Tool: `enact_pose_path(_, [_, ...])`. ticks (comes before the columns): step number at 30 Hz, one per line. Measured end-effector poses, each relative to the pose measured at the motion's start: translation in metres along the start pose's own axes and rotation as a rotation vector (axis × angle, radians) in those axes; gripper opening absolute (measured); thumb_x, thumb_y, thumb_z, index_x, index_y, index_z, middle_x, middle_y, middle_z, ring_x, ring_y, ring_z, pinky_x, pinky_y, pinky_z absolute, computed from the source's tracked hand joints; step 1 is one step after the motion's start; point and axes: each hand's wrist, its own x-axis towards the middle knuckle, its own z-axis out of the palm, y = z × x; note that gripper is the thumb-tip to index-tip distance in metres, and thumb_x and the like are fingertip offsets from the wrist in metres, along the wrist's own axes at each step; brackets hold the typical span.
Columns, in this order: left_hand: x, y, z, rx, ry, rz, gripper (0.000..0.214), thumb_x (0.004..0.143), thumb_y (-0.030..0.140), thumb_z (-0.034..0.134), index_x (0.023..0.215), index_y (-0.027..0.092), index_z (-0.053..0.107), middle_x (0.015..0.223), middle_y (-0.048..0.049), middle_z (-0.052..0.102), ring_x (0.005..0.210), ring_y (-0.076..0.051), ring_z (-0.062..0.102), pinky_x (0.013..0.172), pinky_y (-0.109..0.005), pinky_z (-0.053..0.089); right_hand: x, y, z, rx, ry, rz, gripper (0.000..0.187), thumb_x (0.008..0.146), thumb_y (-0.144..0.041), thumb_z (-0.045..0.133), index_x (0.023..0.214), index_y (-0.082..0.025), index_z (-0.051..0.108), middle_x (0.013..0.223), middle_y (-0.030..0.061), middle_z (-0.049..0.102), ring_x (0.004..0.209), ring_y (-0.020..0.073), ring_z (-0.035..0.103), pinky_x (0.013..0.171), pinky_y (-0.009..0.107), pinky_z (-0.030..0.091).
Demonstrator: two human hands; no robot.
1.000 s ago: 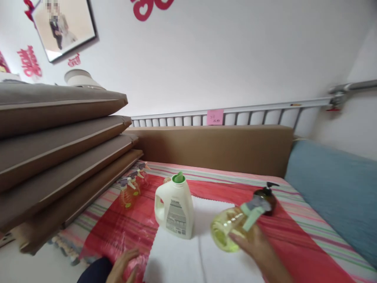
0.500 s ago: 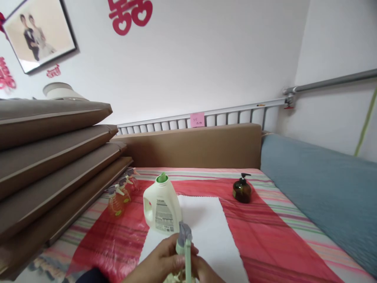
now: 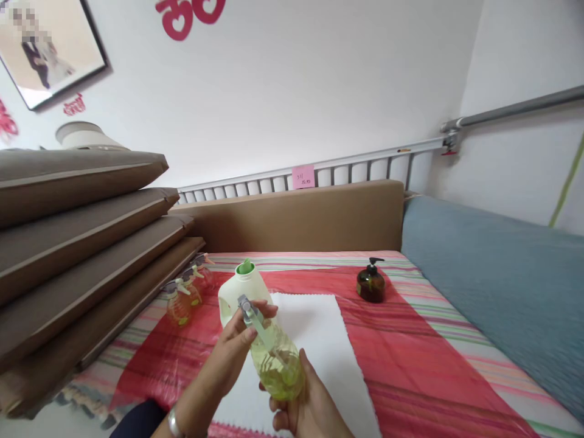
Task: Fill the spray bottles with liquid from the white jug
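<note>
A see-through yellow-green spray bottle (image 3: 277, 368) is held tilted over the white sheet (image 3: 319, 331), its grey and pale green spray head (image 3: 250, 310) pointing up and to the left. Fingers of my left hand (image 3: 239, 334) close around the neck and spray head. Lower down, my right hand (image 3: 303, 398) grips the bottle's body near its base. Just behind my left hand stands a white jug (image 3: 244, 289) with a green spout, partly hidden by that hand and the spray head.
Several spray bottles (image 3: 179, 304) stand at the left beside stacked brown cushions (image 3: 91, 213). A dark pump bottle (image 3: 370, 283) stands back right on red plastic sheeting (image 3: 396, 340). A brown padded board (image 3: 296, 222) and a blue cushion (image 3: 483, 274) border the surface.
The spray bottle has been raised and tipped, so its body now shows, with the head leaning left. My right hand has come into fuller view around the lower body. The view has shifted slightly.
</note>
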Motion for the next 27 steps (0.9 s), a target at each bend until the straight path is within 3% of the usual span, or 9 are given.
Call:
enact_pose_path(4, [0.002,0.003,-0.005,0.029,0.025,0.014,0.03,0.075,0.035,0.065,0.1,0.018,0.063,0.104,-0.0097,0.065,0.103,-0.026,0.053,0.09,-0.036,0.037,0.005,0.002,-0.001,0.026,0.097,-0.017,0.064,0.077,-0.068,0.043,0.101,-0.011,0.06,0.075,0.01,0.068,0.052,0.0136,0.06,0.048,0.025,0.047])
enact_pose_path(7, [0.005,-0.003,-0.002,0.043,0.187,0.06,0.028,0.074,0.034,0.067,0.096,0.018,0.064,0.097,-0.0074,0.067,0.096,-0.023,0.056,0.087,-0.033,0.038,0.005,0.003,0.0,-0.032,0.148,-0.186,0.054,0.077,-0.058,0.055,0.107,-0.014,0.055,0.083,0.0089,0.068,0.059,0.0158,0.063,0.055,0.028,0.048])
enact_pose_path(10, [0.005,-0.01,0.004,-0.032,0.303,0.039,0.033,0.076,0.035,0.065,0.104,0.02,0.061,0.103,-0.007,0.066,0.098,-0.022,0.057,0.088,-0.034,0.039,0.003,0.004,0.001,-0.109,0.168,-0.36,0.053,0.073,-0.046,0.066,0.117,-0.022,0.047,0.1,0.0073,0.066,0.072,0.0188,0.064,0.062,0.031,0.049])
enact_pose_path(14, [0.006,-0.01,0.007,-0.12,0.209,-0.02,0.038,0.077,0.034,0.063,0.111,0.019,0.059,0.111,-0.0093,0.063,0.106,-0.024,0.055,0.093,-0.036,0.037,0.001,0.001,0.0,-0.09,0.179,-0.358,0.049,0.078,-0.049,0.06,0.116,-0.022,0.048,0.097,0.0072,0.065,0.072,0.0192,0.064,0.063,0.032,0.048])
enact_pose_path(19, [0.01,-0.011,0.004,-0.094,0.287,0.058,0.039,0.067,0.026,0.073,0.103,0.019,0.061,0.103,-0.0065,0.065,0.103,-0.022,0.056,0.095,-0.036,0.036,-0.002,-0.001,-0.002,-0.11,0.152,-0.355,0.045,0.081,-0.043,0.056,0.119,-0.021,0.044,0.1,0.0079,0.064,0.075,0.0192,0.063,0.065,0.033,0.047])
enact_pose_path(24, [0.009,-0.012,0.002,-0.131,0.188,-0.02,0.041,0.072,0.037,0.067,0.108,0.02,0.059,0.113,-0.0092,0.061,0.112,-0.026,0.05,0.096,-0.039,0.034,-0.002,0.003,-0.004,-0.117,0.149,-0.328,0.044,0.083,-0.041,0.053,0.12,-0.02,0.044,0.1,0.0087,0.065,0.074,0.0196,0.063,0.062,0.032,0.046])
enact_pose_path(27, [0.007,-0.011,-0.001,-0.101,0.206,-0.024,0.039,0.07,0.033,0.07,0.105,0.018,0.06,0.101,-0.0088,0.065,0.107,-0.026,0.053,0.097,-0.04,0.031,-0.002,0.004,-0.006,-0.122,0.158,-0.329,0.045,0.082,-0.041,0.055,0.121,-0.02,0.043,0.099,0.0086,0.065,0.074,0.0195,0.062,0.061,0.031,0.046])
